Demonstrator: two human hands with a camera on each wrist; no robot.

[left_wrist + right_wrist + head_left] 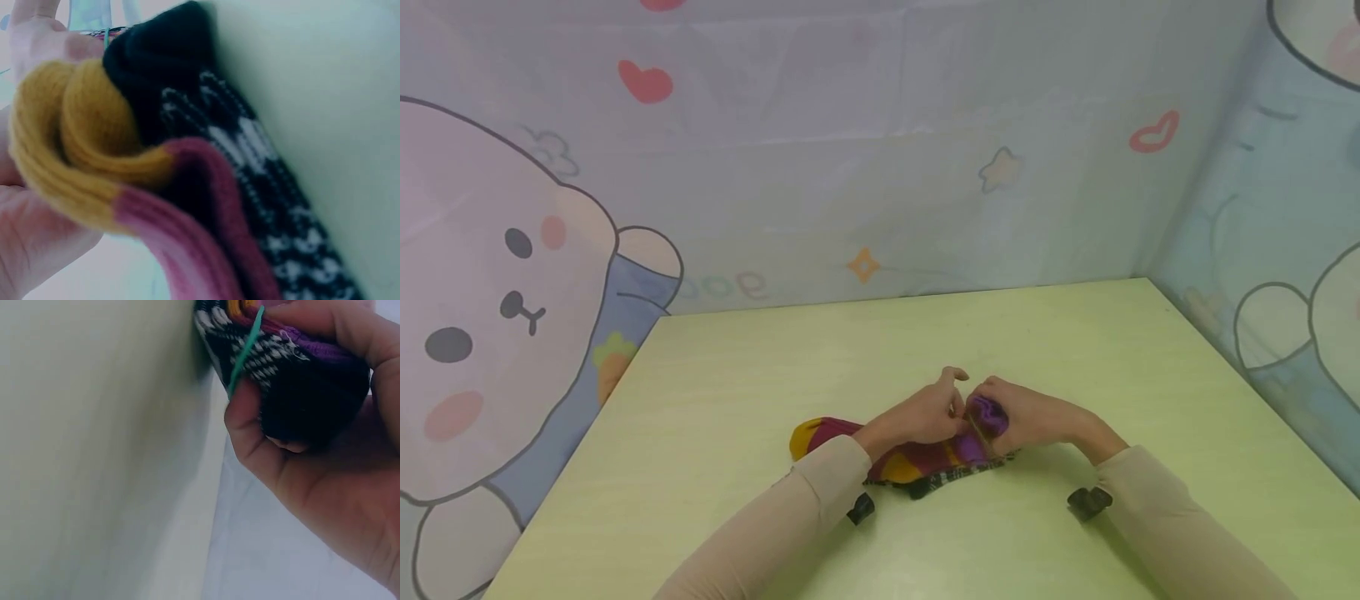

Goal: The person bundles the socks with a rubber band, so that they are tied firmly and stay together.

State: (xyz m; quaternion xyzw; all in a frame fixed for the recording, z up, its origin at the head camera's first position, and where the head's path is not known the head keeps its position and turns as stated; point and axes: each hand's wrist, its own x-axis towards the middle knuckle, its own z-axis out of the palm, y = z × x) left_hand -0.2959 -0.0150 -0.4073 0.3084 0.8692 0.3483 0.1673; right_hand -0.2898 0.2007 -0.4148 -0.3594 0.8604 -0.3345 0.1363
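A bundle of socks lies on the table: a yellow, maroon and purple sock on top of a black-and-white patterned sock. A thin green rubber band runs across the bundle near its purple and black end. My right hand grips that end, its fingers and thumb curled round it and touching the band. From the left, my left hand reaches over the bundle and holds it beside the band, one finger raised. Its fingertips are partly hidden. In the left wrist view, folded yellow cuffs cover part of it.
The pale yellow-green table extends round the socks on all sides. Behind it hangs a cartoon-printed cloth, and a similar cloth stands along the right edge. Dark wrist-camera mounts sit under both sleeves.
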